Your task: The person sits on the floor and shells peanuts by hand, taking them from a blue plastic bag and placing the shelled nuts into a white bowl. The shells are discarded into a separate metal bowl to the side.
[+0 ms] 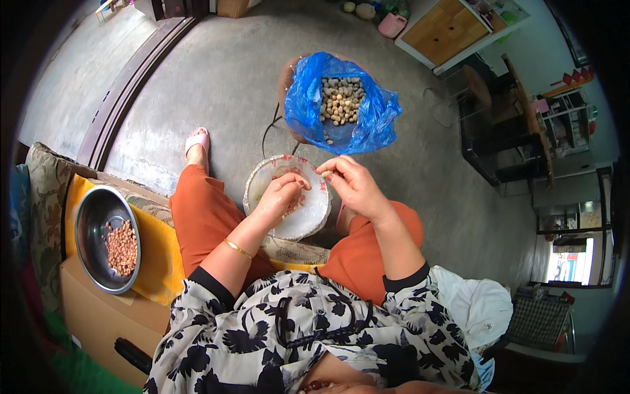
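Observation:
Over a lined basket (310,216) between my knees, my left hand (280,197) has its fingers curled; whether anything lies inside them is hidden. My right hand (355,186), at the basket's right rim, pinches a small pale piece, seemingly a peanut in its shell (326,174), between thumb and forefinger. Beyond the hands, a blue plastic bag (381,115) lies spread wide on a round stool, with unshelled peanuts (344,101) inside. Shelled reddish peanuts (123,248) lie in a steel bowl (87,221) at my left. Some bits, partly covered by my left hand, lie in the basket.
The steel bowl rests on a yellow cloth (157,246) beside a cardboard box (108,315). White fabric (472,305) lies by my right side. A pink jug (392,24) and a wooden cabinet (445,29) stand at the back, with dark furniture (502,143) at the right.

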Tool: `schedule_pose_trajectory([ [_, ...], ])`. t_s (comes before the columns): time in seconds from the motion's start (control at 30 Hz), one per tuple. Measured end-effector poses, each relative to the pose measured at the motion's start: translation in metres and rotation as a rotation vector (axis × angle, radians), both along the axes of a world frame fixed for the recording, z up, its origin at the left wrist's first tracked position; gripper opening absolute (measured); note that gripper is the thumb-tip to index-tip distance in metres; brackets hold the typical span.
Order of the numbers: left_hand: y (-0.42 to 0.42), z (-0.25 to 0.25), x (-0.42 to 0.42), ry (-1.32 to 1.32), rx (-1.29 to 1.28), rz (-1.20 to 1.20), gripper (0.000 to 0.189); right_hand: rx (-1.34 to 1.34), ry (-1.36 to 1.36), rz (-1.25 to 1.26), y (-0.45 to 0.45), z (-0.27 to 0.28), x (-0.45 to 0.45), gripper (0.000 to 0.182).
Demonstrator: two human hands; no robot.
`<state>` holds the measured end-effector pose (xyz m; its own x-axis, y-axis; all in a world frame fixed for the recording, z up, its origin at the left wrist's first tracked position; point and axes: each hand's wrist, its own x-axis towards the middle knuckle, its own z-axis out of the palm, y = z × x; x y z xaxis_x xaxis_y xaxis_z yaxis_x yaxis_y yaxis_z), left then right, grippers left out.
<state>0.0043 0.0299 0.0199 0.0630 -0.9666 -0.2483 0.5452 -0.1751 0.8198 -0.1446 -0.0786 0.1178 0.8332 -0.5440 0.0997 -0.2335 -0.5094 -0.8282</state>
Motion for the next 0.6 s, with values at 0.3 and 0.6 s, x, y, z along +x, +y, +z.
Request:
schedule_pose_trajectory([
  [0.3,0.002,-0.008,-0.007,0.010,-0.034,-0.067,0.012,-0.049,-0.044,-0.016,0.024,-0.043,-0.003,0.019],
  [0.6,0.003,-0.006,-0.010,0.082,-0.071,-0.062,0.017,0.237,0.002,-0.132,0.019,-0.057,-0.002,0.013],
])
